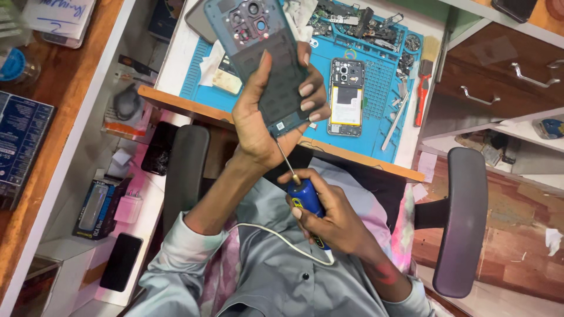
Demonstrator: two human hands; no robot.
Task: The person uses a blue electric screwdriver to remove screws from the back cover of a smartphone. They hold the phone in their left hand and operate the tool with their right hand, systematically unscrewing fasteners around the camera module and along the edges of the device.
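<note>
My left hand (pixel 267 114) holds up a teal phone back cover (pixel 258 53), inner side toward me, camera cutouts at its top. My right hand (pixel 329 220) grips a blue-handled screwdriver (pixel 304 196); its thin shaft points up and touches the cover's lower edge near my left palm. A white cable (pixel 276 235) runs across my grey shirt to the right hand. On the blue work mat (pixel 376 141) lies an opened phone (pixel 345 97) with its battery showing.
Small parts and tools crowd the mat's far end (pixel 358 26). A red-handled tool (pixel 422 100) and tweezers (pixel 395 120) lie at the mat's right. Drawers (pixel 499 76) stand to the right, chair armrests (pixel 464 223) flank me, and phones and boxes (pixel 97 208) rest on the left shelf.
</note>
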